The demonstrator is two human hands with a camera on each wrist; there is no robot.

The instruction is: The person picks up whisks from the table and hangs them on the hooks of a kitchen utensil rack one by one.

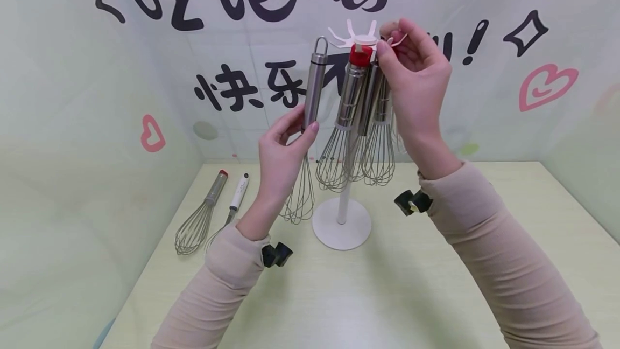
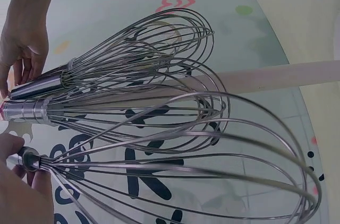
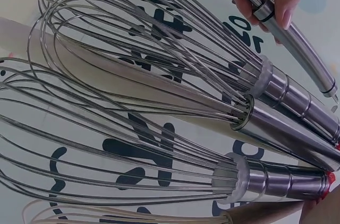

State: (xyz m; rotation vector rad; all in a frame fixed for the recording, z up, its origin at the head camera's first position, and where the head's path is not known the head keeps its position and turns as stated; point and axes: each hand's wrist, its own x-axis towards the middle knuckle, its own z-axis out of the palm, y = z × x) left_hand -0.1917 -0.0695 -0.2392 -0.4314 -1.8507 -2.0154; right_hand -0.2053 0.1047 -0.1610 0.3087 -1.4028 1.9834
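My left hand [image 1: 286, 149] grips a steel whisk [image 1: 315, 88] low on its handle, with the hanging loop up and the wires down. It is held just left of a white whisk stand [image 1: 342, 214], apart from its hooks. Several whisks hang there, including a steel one with a red end [image 1: 356, 85]. At the top right of the stand, my right hand [image 1: 418, 74] pinches a hook arm between thumb and fingers. Close to that hand in the right wrist view is a whisk with a wood-coloured handle [image 3: 265, 212].
On the left of the pale table [image 1: 436, 284] lie a red-ended whisk [image 1: 201, 217] and a white-handled utensil [image 1: 239, 193], partly hidden by my left forearm. Behind the stand hangs a printed backdrop [image 1: 271, 31] with black lettering.
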